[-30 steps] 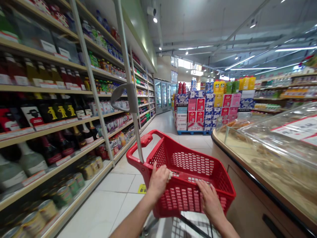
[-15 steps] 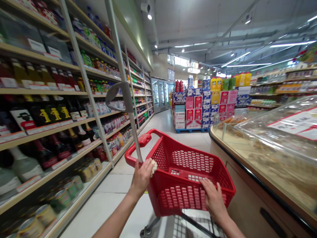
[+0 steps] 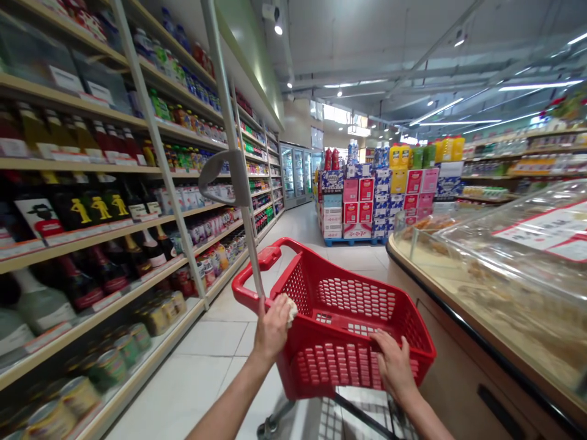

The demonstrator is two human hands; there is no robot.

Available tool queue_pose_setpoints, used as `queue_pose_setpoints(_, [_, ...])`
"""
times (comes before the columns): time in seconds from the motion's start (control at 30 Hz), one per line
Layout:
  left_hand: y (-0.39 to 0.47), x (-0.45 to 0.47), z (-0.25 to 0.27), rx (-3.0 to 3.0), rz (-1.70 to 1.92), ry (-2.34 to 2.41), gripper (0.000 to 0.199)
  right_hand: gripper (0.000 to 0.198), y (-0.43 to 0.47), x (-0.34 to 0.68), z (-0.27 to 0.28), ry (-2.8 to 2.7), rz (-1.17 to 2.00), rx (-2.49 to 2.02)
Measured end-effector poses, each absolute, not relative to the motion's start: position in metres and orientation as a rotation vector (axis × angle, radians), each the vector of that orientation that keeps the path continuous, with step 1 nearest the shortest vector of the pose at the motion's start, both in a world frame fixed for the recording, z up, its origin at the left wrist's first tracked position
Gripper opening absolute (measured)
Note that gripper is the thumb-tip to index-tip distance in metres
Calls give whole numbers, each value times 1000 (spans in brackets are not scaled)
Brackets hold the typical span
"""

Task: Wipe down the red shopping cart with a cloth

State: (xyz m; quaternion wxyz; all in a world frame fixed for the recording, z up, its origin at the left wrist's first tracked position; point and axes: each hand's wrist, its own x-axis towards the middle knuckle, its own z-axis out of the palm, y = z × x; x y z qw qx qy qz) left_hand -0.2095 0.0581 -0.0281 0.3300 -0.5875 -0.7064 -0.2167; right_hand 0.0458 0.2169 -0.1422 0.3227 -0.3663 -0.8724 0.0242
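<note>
A red plastic shopping cart (image 3: 316,360) with a perforated basket stands in front of me, its handle end to the left. My left hand (image 3: 271,330) is closed on a crumpled pale cloth (image 3: 291,310) and presses it on the basket's near rim, close to the handle bar (image 3: 243,291). Farther right, my right hand (image 3: 395,362) has its fingers hooked over the same rim. A grey pole (image 3: 251,250) with a grey loop grip (image 3: 236,177) rises from the handle end of the cart.
Shelves of bottles and cans (image 3: 101,229) line the left side. On the right, a display counter (image 3: 458,269) with clear covers stands close to the cart. Stacked boxes (image 3: 358,208) on a blue pallet are ahead, with glass-door coolers (image 3: 298,171) beyond.
My left hand has slid slightly right along the rim with the cloth. My right hand stays on the rim, and the cart has hardly moved.
</note>
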Motion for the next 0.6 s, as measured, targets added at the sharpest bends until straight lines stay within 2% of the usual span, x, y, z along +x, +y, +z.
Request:
queue_pose_setpoints(0.13, [68, -194, -36, -1708, -476, -1766, 37, 45, 220, 49, -140, -2300, 93, -917])
queue_pose_setpoints(0.3, [56, -212, -23, -1470, -561, -1870, 36, 43, 221, 50, -135, -2259, 147, -923])
queue_pose_setpoints(0.5, [80, -168, -55, -1760, -442, -1792, 38, 42, 220, 48, -133, -2249, 197, -935])
queue_pose_setpoints(0.6, [74, -178, -50, -1717, -503, -1795, 38, 42, 224, 50, -133, -2254, 210, -923])
